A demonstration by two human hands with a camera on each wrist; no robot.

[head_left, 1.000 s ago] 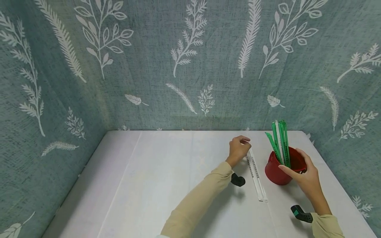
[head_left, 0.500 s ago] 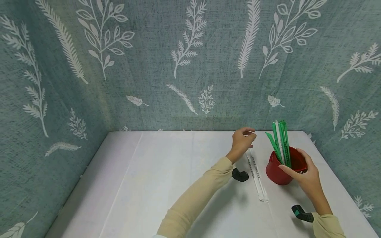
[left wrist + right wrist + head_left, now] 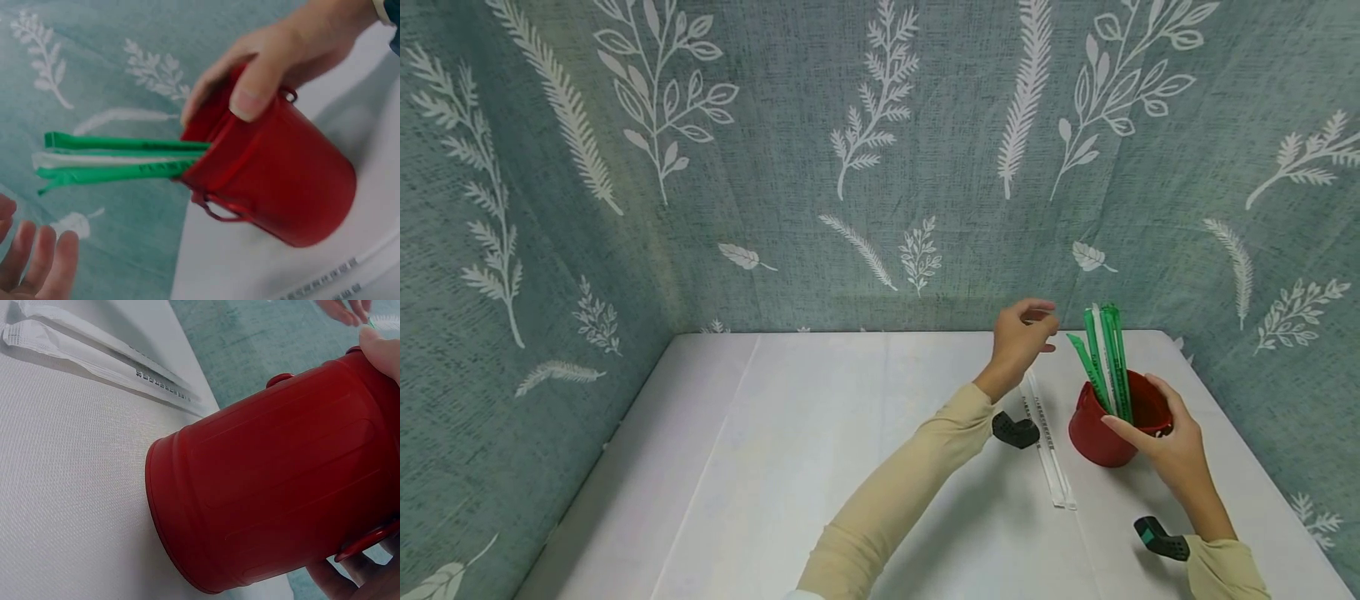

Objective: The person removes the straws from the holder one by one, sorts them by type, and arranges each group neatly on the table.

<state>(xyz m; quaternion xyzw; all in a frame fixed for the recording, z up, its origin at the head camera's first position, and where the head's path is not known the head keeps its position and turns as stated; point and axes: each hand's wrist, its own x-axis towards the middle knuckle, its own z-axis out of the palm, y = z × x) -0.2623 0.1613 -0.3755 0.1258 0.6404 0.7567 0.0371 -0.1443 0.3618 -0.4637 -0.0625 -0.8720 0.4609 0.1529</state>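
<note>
My right hand [image 3: 1176,442] grips the rim of a red metal bucket [image 3: 1101,433], thumb over the near side. Several green wrapped straws [image 3: 1122,367] and a white wrapped straw [image 3: 1105,358] stand in it, leaning left. My left hand [image 3: 1018,342] is held above the table, left of the straw tops, with bent, relaxed fingers. In the left wrist view its fingers [image 3: 44,259] are apart from the straws, and nothing shows in them. Two white wrapped straws [image 3: 1052,471] lie side by side on the table, their far ends partly behind the left hand.
The white table [image 3: 775,467] ends at a green leaf-patterned cloth [image 3: 790,167] behind and at both sides. Black wrist devices sit under each forearm: one by the left cuff [image 3: 1017,430], one by the right cuff [image 3: 1161,537].
My left hand has risen and moved right, away from the far ends of the lying straws toward the standing ones. The right hand and bucket have stayed in place.
</note>
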